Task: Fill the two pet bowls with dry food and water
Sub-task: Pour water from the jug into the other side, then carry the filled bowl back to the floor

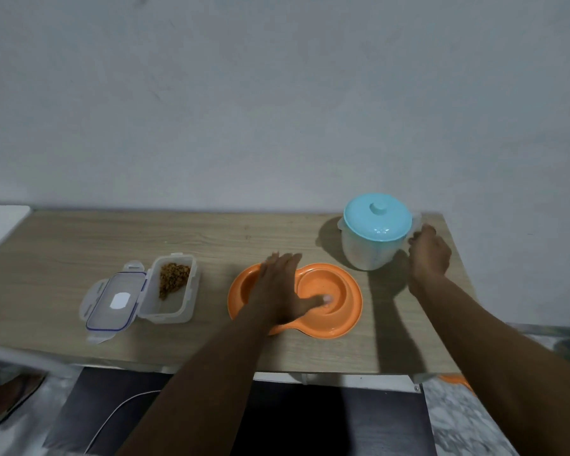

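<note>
An orange double pet bowl (343, 311) lies on the wooden table (79, 245). My left hand (282, 284) hovers flat over its left well, fingers apart, thumb over the right well, which looks empty. The left well is mostly hidden by the hand. A clear jug with a light blue lid (374, 232) stands at the back right. My right hand (430, 253) is at the jug's handle side, fingers curled around the handle. An open clear container with brown dry food (173, 284) sits to the left, its lid (114, 302) lying beside it.
The table's front edge runs just below the bowl, its right edge just past the jug. A white surface (0, 225) adjoins at the far left. A white cable (112, 419) lies on the dark floor below.
</note>
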Action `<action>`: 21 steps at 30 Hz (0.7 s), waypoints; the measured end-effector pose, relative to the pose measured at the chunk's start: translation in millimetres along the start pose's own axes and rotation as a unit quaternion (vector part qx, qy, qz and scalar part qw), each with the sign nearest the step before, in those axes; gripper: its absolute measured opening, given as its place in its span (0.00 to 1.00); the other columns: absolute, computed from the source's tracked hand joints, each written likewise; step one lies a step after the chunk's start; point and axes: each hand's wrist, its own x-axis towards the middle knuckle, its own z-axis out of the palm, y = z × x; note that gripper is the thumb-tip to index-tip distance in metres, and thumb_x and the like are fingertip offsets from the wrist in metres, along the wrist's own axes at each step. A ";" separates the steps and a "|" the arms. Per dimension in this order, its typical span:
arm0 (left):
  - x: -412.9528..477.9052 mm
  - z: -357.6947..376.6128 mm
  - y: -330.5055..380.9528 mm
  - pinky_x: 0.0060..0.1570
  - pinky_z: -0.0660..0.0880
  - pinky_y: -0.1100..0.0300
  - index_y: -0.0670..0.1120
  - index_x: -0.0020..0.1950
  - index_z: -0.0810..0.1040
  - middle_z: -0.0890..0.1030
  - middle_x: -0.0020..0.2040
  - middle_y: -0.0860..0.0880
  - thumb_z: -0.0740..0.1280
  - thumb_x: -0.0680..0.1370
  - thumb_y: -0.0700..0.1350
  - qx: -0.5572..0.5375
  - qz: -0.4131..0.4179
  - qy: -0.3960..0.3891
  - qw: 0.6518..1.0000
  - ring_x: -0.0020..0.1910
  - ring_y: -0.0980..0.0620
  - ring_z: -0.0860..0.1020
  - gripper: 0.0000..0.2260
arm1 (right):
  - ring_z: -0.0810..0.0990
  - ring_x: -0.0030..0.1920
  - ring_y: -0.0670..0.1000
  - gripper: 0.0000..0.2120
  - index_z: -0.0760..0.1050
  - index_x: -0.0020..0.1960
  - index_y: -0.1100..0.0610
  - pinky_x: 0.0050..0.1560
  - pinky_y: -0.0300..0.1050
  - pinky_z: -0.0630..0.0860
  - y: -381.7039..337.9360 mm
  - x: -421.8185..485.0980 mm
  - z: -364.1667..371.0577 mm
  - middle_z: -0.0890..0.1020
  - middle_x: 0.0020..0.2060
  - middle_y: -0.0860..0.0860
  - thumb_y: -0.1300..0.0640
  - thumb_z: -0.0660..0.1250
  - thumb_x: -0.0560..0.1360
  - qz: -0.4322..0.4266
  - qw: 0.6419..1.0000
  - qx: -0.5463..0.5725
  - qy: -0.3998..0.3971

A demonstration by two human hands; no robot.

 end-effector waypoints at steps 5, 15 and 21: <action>-17.9 -6.8 -28.6 0.75 0.57 0.44 0.43 0.77 0.58 0.62 0.76 0.39 0.56 0.79 0.65 -0.064 -0.226 0.111 0.966 0.76 0.40 0.59 0.35 | 0.79 0.50 0.59 0.13 0.76 0.48 0.56 0.53 0.55 0.76 76.0 -32.0 -10.9 0.81 0.45 0.54 0.47 0.60 0.80 -0.122 0.963 -0.225 -0.081; -42.0 -5.8 -50.3 0.61 0.69 0.48 0.38 0.69 0.67 0.74 0.66 0.36 0.60 0.81 0.53 -0.173 -0.350 0.079 0.917 0.65 0.37 0.73 0.23 | 0.81 0.51 0.58 0.08 0.80 0.52 0.53 0.52 0.55 0.79 94.7 -46.6 9.7 0.83 0.49 0.53 0.56 0.64 0.76 -0.173 0.898 -0.374 -0.155; -67.9 -11.4 -47.0 0.51 0.68 0.55 0.37 0.65 0.72 0.78 0.62 0.38 0.63 0.80 0.49 -0.164 -0.334 0.094 0.924 0.61 0.40 0.76 0.19 | 0.81 0.49 0.58 0.09 0.81 0.47 0.52 0.54 0.54 0.77 94.3 -64.4 -11.5 0.85 0.43 0.52 0.61 0.63 0.74 -0.171 0.910 -0.344 -0.156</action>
